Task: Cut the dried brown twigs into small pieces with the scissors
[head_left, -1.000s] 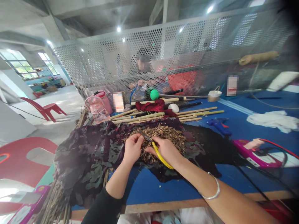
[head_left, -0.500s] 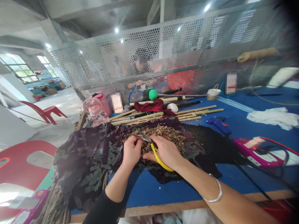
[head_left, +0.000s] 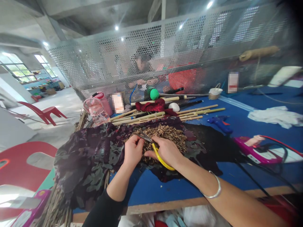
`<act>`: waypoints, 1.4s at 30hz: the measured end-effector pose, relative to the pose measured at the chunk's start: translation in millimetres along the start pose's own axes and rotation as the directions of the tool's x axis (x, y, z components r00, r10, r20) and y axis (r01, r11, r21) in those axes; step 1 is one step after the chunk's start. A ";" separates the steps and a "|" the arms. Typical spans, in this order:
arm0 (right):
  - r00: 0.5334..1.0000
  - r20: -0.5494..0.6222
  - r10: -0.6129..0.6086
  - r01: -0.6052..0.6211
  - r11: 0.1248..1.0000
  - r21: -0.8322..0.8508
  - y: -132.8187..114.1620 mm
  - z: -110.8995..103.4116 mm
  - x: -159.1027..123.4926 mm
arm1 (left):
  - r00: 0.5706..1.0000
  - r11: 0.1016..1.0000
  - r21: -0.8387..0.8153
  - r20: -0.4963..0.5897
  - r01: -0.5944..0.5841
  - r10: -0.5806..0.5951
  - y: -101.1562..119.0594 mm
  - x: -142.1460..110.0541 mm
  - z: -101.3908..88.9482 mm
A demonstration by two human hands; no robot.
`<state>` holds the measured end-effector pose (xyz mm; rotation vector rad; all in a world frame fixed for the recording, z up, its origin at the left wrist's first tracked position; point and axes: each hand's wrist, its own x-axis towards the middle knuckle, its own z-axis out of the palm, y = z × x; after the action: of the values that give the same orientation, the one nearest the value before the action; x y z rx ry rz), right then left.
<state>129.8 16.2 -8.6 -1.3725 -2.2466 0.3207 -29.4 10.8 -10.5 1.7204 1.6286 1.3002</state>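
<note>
Snipping, apparently, over the pile [head_left: 174,135]: right grip [head_left: 168,152] is holding scissors [head_left: 161,160], left grip [head_left: 132,152] is pinching something unclear; the next cut is calling for fingertips clear.

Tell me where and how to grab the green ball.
Take the green ball by its sides, fingers coming down from above: it is round and its top stands clear, while red cloth crowds its near side. A grey rod meets its right side; whether they are joined, I cannot tell.

Right hand [head_left: 167,151] holds yellow-handled scissors [head_left: 163,159] above brown clippings [head_left: 165,130].
</note>
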 end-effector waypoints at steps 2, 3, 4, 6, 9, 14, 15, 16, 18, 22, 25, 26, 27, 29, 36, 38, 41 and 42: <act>1.000 0.004 0.006 -0.006 0.999 -0.035 0.0 -0.4 -0.3 | 1.000 1.000 0.013 0.008 0.026 -0.026 -0.9 0.6 -0.6; 1.000 0.004 0.010 -0.010 0.999 -0.052 0.3 -0.3 -0.6 | 0.999 0.999 0.012 0.017 0.036 -0.036 -1.7 1.1 -0.7; 1.000 0.005 0.014 -0.014 0.998 -0.069 0.8 0.1 -0.8 | 0.999 0.999 0.005 0.029 0.041 -0.041 -2.7 1.6 -0.7; 1.000 0.015 0.022 -0.021 0.995 -0.098 1.9 1.5 -1.3 | 0.997 0.999 -0.022 0.060 0.039 -0.037 -5.1 2.8 -0.5; 0.999 0.029 0.036 -0.032 0.993 -0.115 3.0 3.1 -1.2 | 0.996 0.998 -0.055 0.084 0.030 -0.025 -9.0 5.3 -0.4; 1.000 -0.004 0.024 -0.024 0.999 -0.031 3.9 -2.9 1.7 | 0.996 0.997 0.021 0.055 0.068 -0.069 -15.4 10.9 -5.4; 1.000 -0.014 0.019 -0.019 1.000 0.012 5.4 -5.3 2.8 | 0.997 0.996 0.074 0.042 0.056 -0.059 -16.9 12.0 -6.9; 0.999 -0.030 0.019 -0.018 0.998 0.060 7.8 -7.6 4.1 | 0.999 0.991 0.134 0.032 0.031 -0.036 -18.4 12.9 -8.3; 0.998 -0.065 0.016 -0.006 0.988 0.156 14.7 -11.3 7.2 | 0.999 0.968 0.248 0.035 -0.043 0.036 -21.2 14.0 -10.4; 0.991 -0.135 0.019 0.015 0.970 0.243 30.0 -13.5 12.8 | 0.981 0.901 0.392 0.130 -0.187 0.147 -23.0 13.3 -12.4; 0.986 -0.167 0.013 0.034 0.962 0.272 34.3 -12.7 14.1 | 0.949 0.851 0.428 0.220 -0.303 0.226 -19.9 9.8 -12.0; 0.985 -0.173 0.006 0.042 0.960 0.276 34.2 -12.4 14.0 | 0.927 0.841 0.413 0.284 -0.348 0.244 -18.4 8.2 -11.2; 0.984 -0.176 0.000 0.049 0.960 0.275 33.5 -12.2 13.7 | 0.898 0.834 0.391 0.362 -0.388 0.248 -17.0 6.6 -10.0; 0.984 -0.176 -0.009 0.056 0.962 0.267 31.8 -11.8 12.8 | 0.833 0.821 0.363 0.506 -0.441 0.224 -15.0 3.4 -6.6; 0.985 -0.173 -0.013 0.063 0.956 0.285 29.9 -8.8 12.5 | 0.811 0.765 0.470 0.574 -0.440 0.113 -16.0 -0.7 2.3; 0.986 -0.167 -0.018 0.065 0.958 0.280 28.1 -8.1 12.1 | 0.820 0.769 0.475 0.562 -0.428 0.109 -16.2 -1.0 3.7; 0.989 -0.145 -0.032 0.071 0.959 0.275 24.1 -8.4 10.8 | 0.837 0.800 0.447 0.534 -0.400 0.121 -16.2 -1.5 5.5; 0.989 -0.141 -0.036 0.074 0.959 0.274 23.0 -8.7 10.4 | 0.840 0.819 0.424 0.527 -0.388 0.126 -16.2 -1.4 5.7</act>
<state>148.1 35.7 -8.2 -1.1472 -2.0354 0.4898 -32.9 14.6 -27.0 2.4281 1.5460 0.4496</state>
